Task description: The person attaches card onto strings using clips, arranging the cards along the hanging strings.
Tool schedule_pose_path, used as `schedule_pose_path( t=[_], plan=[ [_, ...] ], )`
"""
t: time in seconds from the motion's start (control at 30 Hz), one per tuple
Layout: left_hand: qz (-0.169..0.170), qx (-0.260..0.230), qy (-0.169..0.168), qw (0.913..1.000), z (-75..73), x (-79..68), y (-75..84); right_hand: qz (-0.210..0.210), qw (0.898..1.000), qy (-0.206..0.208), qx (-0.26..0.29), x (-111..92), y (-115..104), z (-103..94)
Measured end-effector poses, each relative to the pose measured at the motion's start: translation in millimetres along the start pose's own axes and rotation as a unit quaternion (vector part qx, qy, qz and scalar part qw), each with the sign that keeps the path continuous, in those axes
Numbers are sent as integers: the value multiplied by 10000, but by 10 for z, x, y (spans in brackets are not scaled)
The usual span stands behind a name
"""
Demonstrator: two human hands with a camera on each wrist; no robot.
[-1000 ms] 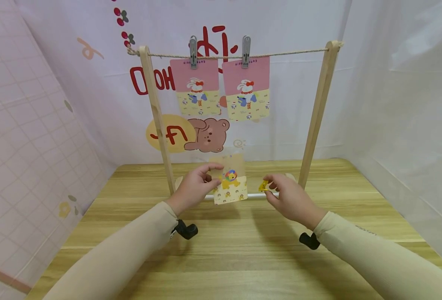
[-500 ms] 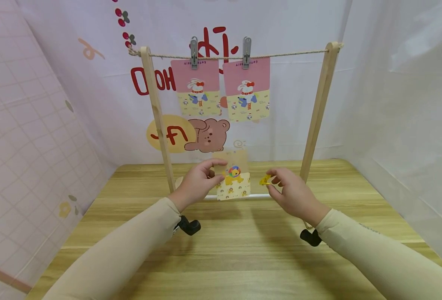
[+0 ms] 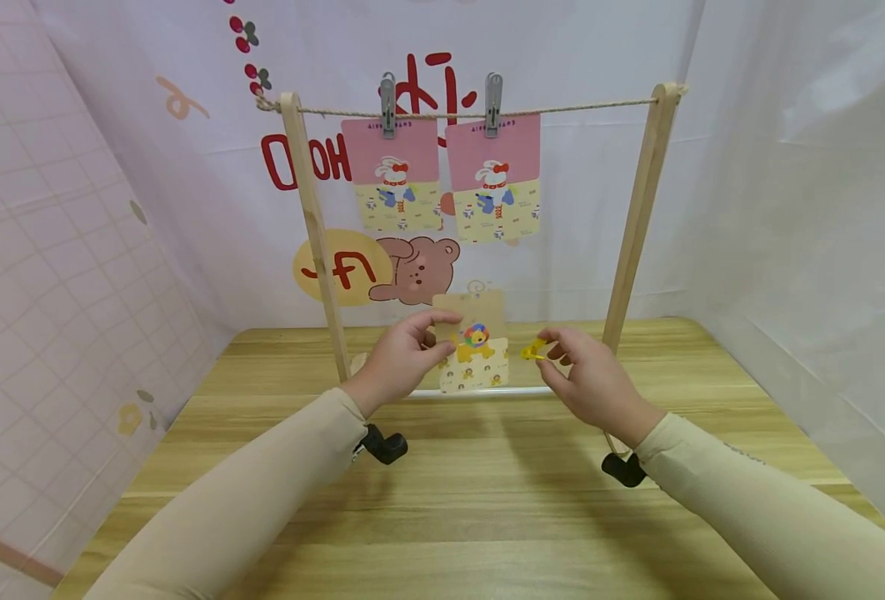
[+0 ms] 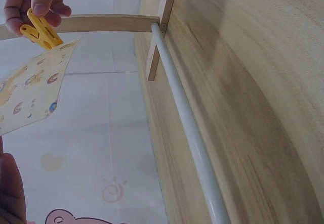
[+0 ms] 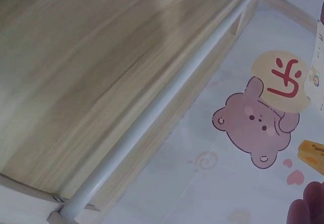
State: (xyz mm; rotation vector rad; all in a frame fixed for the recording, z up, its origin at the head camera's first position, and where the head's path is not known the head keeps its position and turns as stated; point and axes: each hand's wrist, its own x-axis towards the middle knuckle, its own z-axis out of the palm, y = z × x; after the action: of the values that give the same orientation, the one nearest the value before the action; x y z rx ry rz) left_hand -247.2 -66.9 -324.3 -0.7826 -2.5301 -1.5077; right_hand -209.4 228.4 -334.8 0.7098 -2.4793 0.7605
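By its left edge, my left hand (image 3: 403, 357) pinches a small card (image 3: 475, 342) with a lion printed on it, held upright above the table. To the right of the card, my right hand (image 3: 588, 375) holds a yellow clothespin (image 3: 534, 349) between thumb and fingers. A small gap separates the clothespin from the card in the head view. The left wrist view shows the yellow clothespin (image 4: 43, 30) and the patterned card (image 4: 38, 85) up close. In the right wrist view, the clothespin (image 5: 312, 155) and card (image 5: 318, 72) are only partly visible.
A twine line (image 3: 577, 108) runs between two wooden posts (image 3: 641, 217). Two pink-and-yellow rabbit cards (image 3: 495, 179) hang there from grey clothespins (image 3: 492, 104). A white rod (image 3: 517, 391) joins the posts low down, over the wooden table (image 3: 457, 508).
My left hand has raised the lion card a little and shifted it right. My right hand, with the yellow clothespin, has moved slightly up and right.
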Motion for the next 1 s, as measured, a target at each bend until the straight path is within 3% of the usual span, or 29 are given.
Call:
schedule_pose_path(
  t=[0.73, 1.0],
  plan=[
    [346, -35, 43, 9994, 39, 144, 132, -276, 9973, 669, 108, 74, 27, -123],
    [483, -47, 107, 9988, 52, 199, 189, -147, 9956, 895, 246, 99, 18, -187]
  ],
)
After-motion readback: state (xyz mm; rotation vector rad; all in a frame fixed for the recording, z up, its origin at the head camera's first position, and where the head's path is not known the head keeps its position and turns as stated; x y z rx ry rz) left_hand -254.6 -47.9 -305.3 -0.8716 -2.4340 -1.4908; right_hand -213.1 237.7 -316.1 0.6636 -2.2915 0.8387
